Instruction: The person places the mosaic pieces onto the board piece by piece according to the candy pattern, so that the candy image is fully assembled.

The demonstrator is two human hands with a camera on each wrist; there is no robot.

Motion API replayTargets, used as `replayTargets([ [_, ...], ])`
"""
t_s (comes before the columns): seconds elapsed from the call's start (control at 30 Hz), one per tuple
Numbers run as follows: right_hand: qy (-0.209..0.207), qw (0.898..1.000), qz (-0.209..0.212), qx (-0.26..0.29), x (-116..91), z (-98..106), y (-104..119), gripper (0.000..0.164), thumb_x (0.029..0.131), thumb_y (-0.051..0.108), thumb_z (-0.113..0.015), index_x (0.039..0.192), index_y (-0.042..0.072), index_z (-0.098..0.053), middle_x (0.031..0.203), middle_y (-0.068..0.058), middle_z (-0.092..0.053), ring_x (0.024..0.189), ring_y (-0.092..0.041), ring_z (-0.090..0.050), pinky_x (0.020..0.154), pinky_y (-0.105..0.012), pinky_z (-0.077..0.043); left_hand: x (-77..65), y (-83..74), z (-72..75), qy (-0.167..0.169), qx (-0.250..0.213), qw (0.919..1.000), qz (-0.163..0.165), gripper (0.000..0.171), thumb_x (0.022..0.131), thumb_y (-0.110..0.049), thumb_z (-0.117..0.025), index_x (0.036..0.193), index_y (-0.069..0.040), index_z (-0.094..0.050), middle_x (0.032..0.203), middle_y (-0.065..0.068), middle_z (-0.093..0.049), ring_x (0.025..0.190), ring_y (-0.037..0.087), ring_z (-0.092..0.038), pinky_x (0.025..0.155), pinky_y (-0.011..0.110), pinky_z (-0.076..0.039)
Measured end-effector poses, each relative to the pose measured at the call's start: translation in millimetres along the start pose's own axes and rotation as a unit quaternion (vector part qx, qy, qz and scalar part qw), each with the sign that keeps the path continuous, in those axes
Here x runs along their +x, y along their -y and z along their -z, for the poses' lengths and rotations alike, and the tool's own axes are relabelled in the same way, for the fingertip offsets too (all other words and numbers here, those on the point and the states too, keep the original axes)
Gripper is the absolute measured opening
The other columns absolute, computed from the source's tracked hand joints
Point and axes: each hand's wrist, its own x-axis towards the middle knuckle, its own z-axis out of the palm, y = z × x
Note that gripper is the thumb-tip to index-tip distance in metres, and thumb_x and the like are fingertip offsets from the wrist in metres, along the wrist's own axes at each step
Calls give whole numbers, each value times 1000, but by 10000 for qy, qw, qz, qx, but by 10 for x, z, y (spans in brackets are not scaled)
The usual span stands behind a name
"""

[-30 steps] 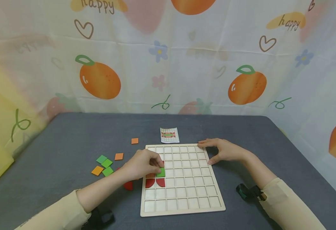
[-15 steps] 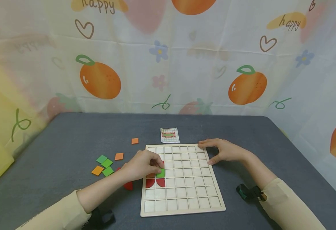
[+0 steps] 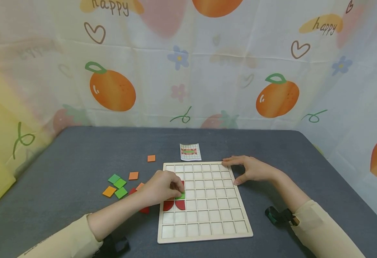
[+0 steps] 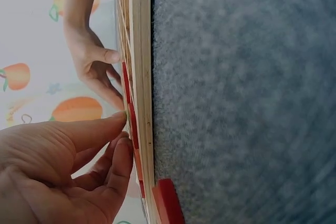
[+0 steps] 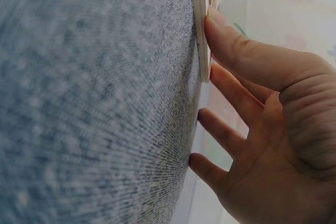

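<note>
My left hand [image 3: 164, 187] is over the left side of a pale wooden grid board [image 3: 207, 238], pinching a green square tile [image 3: 181, 196] at one of the cells. The fingers partly cover that tile in the head view. Just below it, red curved-edge tiles [image 3: 180, 205] lie in two cells, and more red shows above, partly hidden. In the left wrist view the thumb and fingertips [image 4: 122, 121] are right at the board's face. My right hand [image 3: 251, 169] rests at the board's far right corner, its thumb [image 5: 218, 22] against the right edge and its other fingers spread.
Left of the board lie several loose green tiles [image 3: 121, 192], orange tiles [image 3: 133, 175] and red pieces [image 3: 144, 210], some partly behind the left forearm. A small printed pattern card [image 3: 190, 152] lies beyond the board's far edge. A patterned curtain [image 3: 207, 82] hangs behind the table.
My left hand has shifted slightly toward me and right, so its fingers cover more of the green tile. The right hand and the board have stayed in place.
</note>
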Motion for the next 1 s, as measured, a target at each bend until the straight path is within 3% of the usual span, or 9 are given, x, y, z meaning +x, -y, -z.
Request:
replayTargets([
  [0.2, -1, 10000, -58, -34, 3, -4, 2, 78, 76, 32, -83, 144, 13, -52, 155, -11, -44, 151, -44, -20, 116, -70, -19, -23, 1, 123, -42, -12, 9999, 98, 7, 82, -7, -76, 87, -12, -76, 82, -3, -73, 70, 4, -61, 63, 20, -50],
  [0.43, -24, 10000, -63, -30, 2, -2, 1, 77, 76, 31, -84, 144, 13, -52, 155, -11, -44, 151, -44, -21, 116, -70, -19, -68, 98, 486, -333, 94, 9990, 300, 9, 85, -9, -75, 94, -10, -75, 85, -1, -74, 73, 6, -64, 66, 24, -52],
  [0.57, -24, 10000, -53, -19, 3, -8, -13, 77, 75, 30, -84, 144, 14, -52, 155, -10, -45, 151, -44, -21, 116, -69, -19, -154, 246, 736, -291, 39, 9981, 545, 14, 86, -13, -75, 100, -8, -75, 92, 2, -74, 79, 11, -66, 68, 27, -54],
  [0.8, -36, 10000, -42, 15, 5, -12, -21, 77, 75, 30, -84, 144, 14, -52, 155, -10, -45, 151, -44, -21, 116, -69, -19, -392, 610, 1162, 177, 55, 9959, 886, 24, 88, -19, -73, 110, -7, -72, 110, 11, -73, 96, 17, -67, 76, 28, -55],
  [1.0, -30, 10000, -52, 6, -1, -8, -13, 77, 75, 31, -84, 144, 14, -53, 155, -10, -45, 151, -44, -21, 116, -69, -18, -575, 984, 1378, 546, 18, 9929, 1057, 33, 87, -22, -74, 117, -9, -69, 119, 11, -70, 102, 17, -65, 80, 28, -55],
])
